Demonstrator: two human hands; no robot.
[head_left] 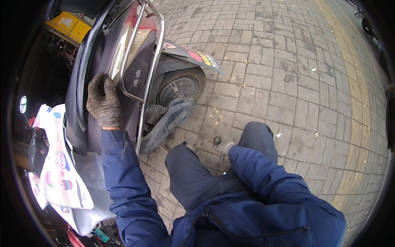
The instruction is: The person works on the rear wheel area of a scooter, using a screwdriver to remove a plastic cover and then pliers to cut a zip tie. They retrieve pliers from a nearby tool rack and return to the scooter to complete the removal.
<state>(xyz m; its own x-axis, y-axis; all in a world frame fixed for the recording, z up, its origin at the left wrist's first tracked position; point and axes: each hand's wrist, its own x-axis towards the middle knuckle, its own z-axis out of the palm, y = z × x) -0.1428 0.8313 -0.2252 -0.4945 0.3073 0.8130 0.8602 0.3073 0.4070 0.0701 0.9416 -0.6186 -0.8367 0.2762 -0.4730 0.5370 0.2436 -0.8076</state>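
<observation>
An electric scooter stands at the left, its dark side panel point(119, 109) facing me. My left hand point(103, 103), in a grey-brown knit glove, rests on this panel just beside the tail light point(135, 45). Its fingers are bent, with a gap between thumb and forefinger. Low between my knees, my right hand point(224, 145), gloved alike, is closed round a dark hand tool point(216, 140). A round end shows above the fist and a short rod below it; the grip hides the rest, so its exact kind does not show.
A chrome guard rail point(158, 49) curves round the scooter's side. Behind it are the rear wheel point(181, 90), a coil spring point(156, 109) and a grey mudguard point(175, 119). A white cartoon-printed cover point(61, 164) hangs at the lower left. Paving bricks point(271, 82) cover the ground.
</observation>
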